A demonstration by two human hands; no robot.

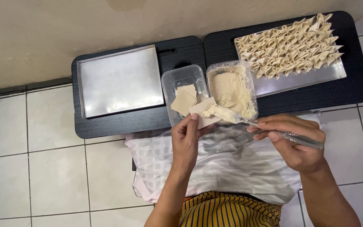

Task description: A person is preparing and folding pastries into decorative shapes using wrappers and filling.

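- While the left hand (185, 141) pinches a square dumpling wrapper (203, 111) between thumb and fingertips, its grip is closed on the wrapper's lower edge, and the sheet is held up just above the near rims of the two plastic tubs
- The right hand (295, 143) has its fingers closed round the handle of a metal spoon (274, 132), with the handle running out past the knuckles to the right
- The spoon's bowl carries a lump of pale filling (218, 112) that rests on the wrapper
- Just behind the wrapper, the clear plastic tub (177, 77) on the left holds a few more loose wrappers (185, 99)
- Touching it on the right, a second tub (230, 65) is smeared and partly filled with the same pale filling
- Both tubs sit where two black worktops (148, 122) meet side by side against the wall
- On the left worktop lies a bare metal tray (120, 82)
- On the right worktop a second metal tray (299, 80) carries close rows of folded dumplings (290, 46), filling its far part
- Below the hands a white checked cloth (227, 168) covers the lap, over a yellow striped garment (232, 210), with pale floor tiles (34, 168) around
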